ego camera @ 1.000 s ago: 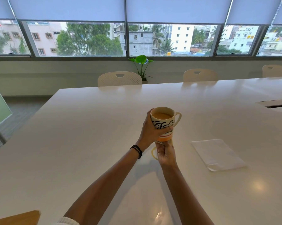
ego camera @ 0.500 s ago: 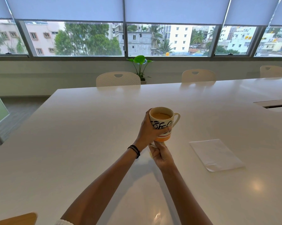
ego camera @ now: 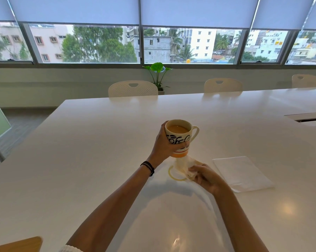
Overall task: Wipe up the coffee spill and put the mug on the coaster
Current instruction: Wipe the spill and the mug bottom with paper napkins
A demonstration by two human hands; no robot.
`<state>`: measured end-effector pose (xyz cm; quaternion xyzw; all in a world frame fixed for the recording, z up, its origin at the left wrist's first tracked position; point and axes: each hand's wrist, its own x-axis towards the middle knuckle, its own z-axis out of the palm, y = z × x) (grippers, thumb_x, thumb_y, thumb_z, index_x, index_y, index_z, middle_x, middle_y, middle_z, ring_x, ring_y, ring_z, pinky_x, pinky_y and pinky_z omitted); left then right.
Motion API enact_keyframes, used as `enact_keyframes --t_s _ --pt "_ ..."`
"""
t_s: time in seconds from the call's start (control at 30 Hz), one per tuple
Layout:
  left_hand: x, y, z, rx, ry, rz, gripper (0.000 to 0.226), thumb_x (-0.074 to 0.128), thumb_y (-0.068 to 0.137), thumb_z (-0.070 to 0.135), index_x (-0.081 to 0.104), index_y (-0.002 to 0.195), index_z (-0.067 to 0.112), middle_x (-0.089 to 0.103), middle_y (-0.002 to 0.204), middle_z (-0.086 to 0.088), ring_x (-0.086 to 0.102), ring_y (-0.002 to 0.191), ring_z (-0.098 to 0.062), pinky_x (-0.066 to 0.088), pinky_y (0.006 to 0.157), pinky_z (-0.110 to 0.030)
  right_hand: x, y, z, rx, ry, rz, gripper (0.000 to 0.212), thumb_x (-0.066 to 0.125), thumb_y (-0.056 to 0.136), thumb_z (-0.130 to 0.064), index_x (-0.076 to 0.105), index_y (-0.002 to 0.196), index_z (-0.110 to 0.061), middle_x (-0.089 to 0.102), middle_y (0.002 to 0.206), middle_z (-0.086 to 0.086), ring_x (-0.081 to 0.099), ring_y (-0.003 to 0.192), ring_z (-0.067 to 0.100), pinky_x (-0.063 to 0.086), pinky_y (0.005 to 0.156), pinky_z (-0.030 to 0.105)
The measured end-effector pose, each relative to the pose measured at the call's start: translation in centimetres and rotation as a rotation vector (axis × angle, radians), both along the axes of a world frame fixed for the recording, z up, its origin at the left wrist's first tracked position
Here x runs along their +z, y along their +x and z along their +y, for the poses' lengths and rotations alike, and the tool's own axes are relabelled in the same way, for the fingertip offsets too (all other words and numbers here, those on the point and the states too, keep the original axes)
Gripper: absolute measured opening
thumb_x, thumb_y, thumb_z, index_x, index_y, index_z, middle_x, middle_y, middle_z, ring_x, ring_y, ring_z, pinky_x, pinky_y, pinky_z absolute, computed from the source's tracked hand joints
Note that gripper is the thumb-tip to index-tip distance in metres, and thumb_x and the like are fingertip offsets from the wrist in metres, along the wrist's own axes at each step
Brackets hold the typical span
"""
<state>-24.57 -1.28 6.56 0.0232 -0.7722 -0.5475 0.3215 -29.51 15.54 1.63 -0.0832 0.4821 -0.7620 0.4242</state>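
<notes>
The right hand (ego camera: 206, 176) slips out from under the mug (ego camera: 179, 137), fingers pinching a crumpled tissue (ego camera: 183, 166) that reaches up to the mug's base. That uncovers the coffee ring (ego camera: 173, 176) on the bench (ego camera: 99, 160), so wiping looks under way. The left hand (ego camera: 164, 144) grips the mug, raised above the ring. A white napkin (ego camera: 242, 173) lies just to the right, untouched.

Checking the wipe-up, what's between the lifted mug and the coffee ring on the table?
In the head view, a crumpled tissue, pinched by the right hand, sits between mug and coffee ring.
</notes>
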Motion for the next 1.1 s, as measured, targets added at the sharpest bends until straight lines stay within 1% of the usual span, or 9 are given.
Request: enact_keyframes --t_s 0.13,0.2,0.3,0.37,0.47,0.77,0.93,1.0,1.1 --pt "-0.2 0.3 -0.1 0.0 0.008 -0.008 0.075 0.085 0.062 0.016 0.038 0.121 0.024 0.053 0.112 0.012 0.054 0.103 -0.004 0.05 0.08 -0.012 0.0 -1.3 0.5 -0.429 0.273 0.325 0.017 0.048 0.078 0.011 0.062 0.086 0.007 0.061 0.06 0.01 0.06 0.054 0.017 0.052 0.051 0.026" --pt "-0.3 0.3 0.0 0.001 0.002 -0.004 0.075 0.084 0.063 0.015 0.039 0.122 0.021 0.053 0.114 0.008 0.054 0.104 -0.006 0.05 0.08 -0.012 -0.2 -1.1 -0.4 -0.656 0.486 0.669 0.018 0.049 0.078 0.007 0.064 0.087 0.008 0.059 0.069 0.009 0.054 0.064 0.021 0.045 0.057 0.028" --pt "-0.5 0.3 0.1 0.011 0.0 0.001 0.076 0.085 0.062 0.014 0.039 0.124 0.016 0.053 0.116 0.005 0.054 0.105 -0.009 0.049 0.081 -0.011 -0.8 0.4 -2.2 -0.661 0.625 1.187 0.036 0.048 0.082 0.009 0.067 0.11 -0.006 0.07 0.102 0.006 0.066 0.088 0.018 0.053 0.08 0.031" --pt "-0.6 0.3 0.0 0.023 -0.002 -0.002 0.078 0.085 0.062 0.013 0.039 0.126 0.013 0.053 0.118 0.002 0.054 0.107 -0.011 0.049 0.083 -0.013 -1.5 1.0 -3.0 -0.527 0.697 1.353 0.034 0.048 0.084 0.006 0.067 0.107 -0.01 0.072 0.104 0.008 0.068 0.09 0.022 0.056 0.079 0.033" --pt "-0.8 0.3 -0.2 0.03 -0.014 -0.003 0.078 0.084 0.063 0.011 0.038 0.127 0.01 0.052 0.117 0.002 0.053 0.106 -0.012 0.048 0.081 -0.008 -2.8 1.3 -4.1 -0.293 0.876 1.431 0.022 0.049 0.085 -0.003 0.066 0.096 -0.012 0.07 0.1 0.008 0.066 0.09 0.026 0.053 0.074 0.032" --pt "-1.4 0.2 -0.7 0.056 -0.043 -0.004 0.076 0.082 0.065 0.009 0.037 0.126 0.006 0.053 0.122 -0.009 0.051 0.105 -0.013 0.045 0.079 -0.002 -3.6 1.1 -4.6 0.002 0.814 1.482 0.035 0.049 0.09 -0.013 0.058 0.123 -0.018 0.06 0.128 0.005 0.057 0.113 0.023 0.048 0.095 0.037" --pt "-2.2 -0.1 -0.7 0.04 -0.026 -0.011 0.077 0.083 0.064 0.008 0.037 0.126 0.007 0.051 0.117 -0.001 0.052 0.104 -0.012 0.047 0.079 -0.005 -4.6 0.9 -2.7 0.219 0.597 1.545 0.04 0.044 0.093 -0.014 0.051 0.127 -0.034 0.046 0.139 -0.01 0.032 0.133 0.002 0.013 0.111 0.016" --pt "-2.4 -0.3 -0.7 0.039 -0.034 -0.013 0.077 0.082 0.065 0.007 0.036 0.126 0.006 0.051 0.119 -0.003 0.051 0.105 -0.012 0.047 0.079 -0.004 -4.5 0.2 -1.6 0.337 0.558 1.654 0.036 0.041 0.097 -0.022 0.048 0.129 -0.037 0.042 0.141 -0.014 0.022 0.133 -0.006 0.003 0.115 0.025" --pt "-2.6 -0.4 -0.7 0.047 -0.051 -0.016 0.077 0.082 0.065 0.008 0.036 0.127 0.004 0.053 0.123 -0.01 0.051 0.106 -0.014 0.046 0.08 -0.004 -4.0 -1.4 -0.5 0.437 0.564 1.838 0.037 0.039 0.098 -0.02 0.047 0.13 -0.035 0.041 0.142 -0.013 0.019 0.136 0.001 -0.013 0.113 0.035"
